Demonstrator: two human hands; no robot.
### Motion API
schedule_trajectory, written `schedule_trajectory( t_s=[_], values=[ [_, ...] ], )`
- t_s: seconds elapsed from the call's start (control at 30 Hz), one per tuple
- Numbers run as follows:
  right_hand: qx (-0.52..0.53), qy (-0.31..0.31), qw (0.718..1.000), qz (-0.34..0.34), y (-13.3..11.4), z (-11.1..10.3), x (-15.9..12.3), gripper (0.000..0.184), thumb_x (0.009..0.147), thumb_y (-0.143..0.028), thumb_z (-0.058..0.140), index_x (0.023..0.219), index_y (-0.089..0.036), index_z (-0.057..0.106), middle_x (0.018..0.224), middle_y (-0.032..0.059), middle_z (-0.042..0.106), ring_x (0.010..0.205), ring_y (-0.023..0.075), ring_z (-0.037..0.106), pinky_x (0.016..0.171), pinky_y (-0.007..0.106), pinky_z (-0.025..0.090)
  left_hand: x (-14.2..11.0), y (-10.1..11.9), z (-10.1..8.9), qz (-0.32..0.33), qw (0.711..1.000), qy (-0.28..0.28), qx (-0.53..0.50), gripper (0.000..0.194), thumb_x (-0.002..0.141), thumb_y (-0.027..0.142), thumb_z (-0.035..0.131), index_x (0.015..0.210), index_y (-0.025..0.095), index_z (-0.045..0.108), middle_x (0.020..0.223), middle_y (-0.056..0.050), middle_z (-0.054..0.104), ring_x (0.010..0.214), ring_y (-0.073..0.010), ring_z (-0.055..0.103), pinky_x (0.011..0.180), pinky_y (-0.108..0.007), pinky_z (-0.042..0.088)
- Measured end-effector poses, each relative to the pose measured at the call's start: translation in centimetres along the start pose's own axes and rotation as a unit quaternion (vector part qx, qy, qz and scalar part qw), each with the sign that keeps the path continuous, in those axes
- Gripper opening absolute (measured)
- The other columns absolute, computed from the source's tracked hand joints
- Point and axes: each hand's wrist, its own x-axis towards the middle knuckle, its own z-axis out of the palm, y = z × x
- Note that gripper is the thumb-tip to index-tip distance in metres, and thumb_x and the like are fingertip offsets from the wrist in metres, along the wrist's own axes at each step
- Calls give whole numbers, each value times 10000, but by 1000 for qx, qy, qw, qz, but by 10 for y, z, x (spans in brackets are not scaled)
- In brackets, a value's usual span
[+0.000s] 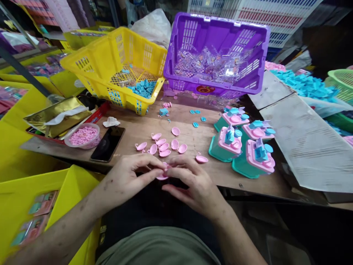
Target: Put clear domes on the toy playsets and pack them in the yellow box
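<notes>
At the table's front edge, my left hand (138, 171) and my right hand (190, 180) meet around a small pink oval plastic piece (162, 177). The fingers of both are pinched on it and cover most of its shape. Just beyond my hands lie several similar pink oval pieces (164, 146), some with a thin curved stem like a swan's neck. One more pink piece (202, 159) rests right of my right hand. Farther right stand several teal boxes with pink lids (229, 141), topped with small blue and pink parts.
Behind are a yellow basket (82, 70) with blue pieces and a purple basket (215, 86) of clear packets. A phone (107, 144) and a tub of small pink parts (83, 136) lie left. Blue discs (195, 124) are mid-table. A cardboard flap (311, 136) slopes at right.
</notes>
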Motion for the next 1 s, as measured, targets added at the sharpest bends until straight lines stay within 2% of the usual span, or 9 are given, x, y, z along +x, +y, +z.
schedule_trajectory(
  t_s=[0.17, 0.3, 0.47, 0.57, 0.63, 0.7, 0.77, 0.9, 1.0],
  values=[
    [-144, -13, 984, 102, 67, -28, 41, 296, 1097, -118, 582, 1340, -211, 721, 1256, 113, 744, 1122, 252, 756, 1019, 416, 652, 23, -30, -32, 40, 988, 59, 136, 188, 1053, 352, 742, 1107, 225, 870, 1118, -55, 874, 1006, -219, 823, 960, -308, 656],
    [-252, -160, 932, 203, 120, -17, 75, 447, 1018, -20, 569, 1385, -171, 772, 1573, 186, 632, 1404, 336, 637, 1180, 494, 562, 51, -59, -33, 101, 973, 33, 205, 203, 1062, 232, 653, 1086, 190, 850, 1106, -76, 831, 1019, -212, 794, 983, -332, 628],
    [-265, -210, 912, 233, 142, -6, 89, 367, 1004, -28, 606, 1247, -159, 847, 1313, 165, 769, 1130, 280, 742, 1031, 385, 590, 69, -62, -42, 98, 959, 11, 267, 329, 1041, 259, 717, 1352, 166, 771, 1229, -100, 799, 1161, -251, 759, 1066, -392, 610],
    [-277, -148, 923, 224, 140, -14, 81, 225, 1042, -155, 662, 1141, -184, 862, 1197, 148, 761, 1014, 286, 757, 952, 413, 612, 55, -44, -89, 78, 938, 81, 327, 345, 1075, 345, 713, 1371, 175, 757, 1335, -86, 774, 1221, -250, 717, 1106, -382, 575],
    [-274, -69, 944, 172, 132, -22, 72, 141, 1054, -260, 711, 1053, -204, 841, 1220, 145, 739, 1032, 298, 764, 970, 448, 631, 40, -40, -133, 20, 909, 130, 395, 300, 1139, 369, 618, 1276, 167, 792, 1244, -43, 784, 1106, -205, 704, 1033, -314, 553],
    [-243, -3, 964, 110, 115, -30, 61, 134, 1082, -310, 696, 1028, -221, 780, 1318, 150, 735, 1141, 317, 767, 1026, 484, 638, 24, -53, -176, -45, 872, 171, 456, 298, 1140, 389, 623, 1184, 163, 812, 1065, 19, 780, 921, -150, 649, 919, -239, 504],
    [-197, 26, 977, 73, 90, -36, 48, 87, 1117, -294, 646, 1087, -240, 708, 1389, 139, 750, 1218, 311, 769, 1035, 484, 648, 11, -83, -209, -82, 867, 154, 468, 254, 1096, 398, 703, 1038, 184, 826, 807, 84, 724, 716, -116, 537, 748, -200, 420],
    [-121, 9, 992, 41, 42, -42, 10, 87, 1092, -192, 663, 1156, -247, 641, 1272, 106, 793, 1144, 249, 808, 936, 371, 681, 0, -148, -237, -75, 900, 48, 426, 314, 1049, 468, 770, 884, 204, 808, 646, 145, 693, 633, -97, 515, 626, -231, 341],
    [-96, -3, 995, 14, 27, -42, -19, 158, 1067, -144, 695, 1193, -235, 670, 1234, 99, 775, 1158, 232, 805, 1012, 362, 677, 0, -172, -243, -50, 910, 37, 409, 368, 1015, 565, 796, 861, 232, 818, 655, 162, 726, 648, -103, 537, 614, -254, 331]
  ],
)
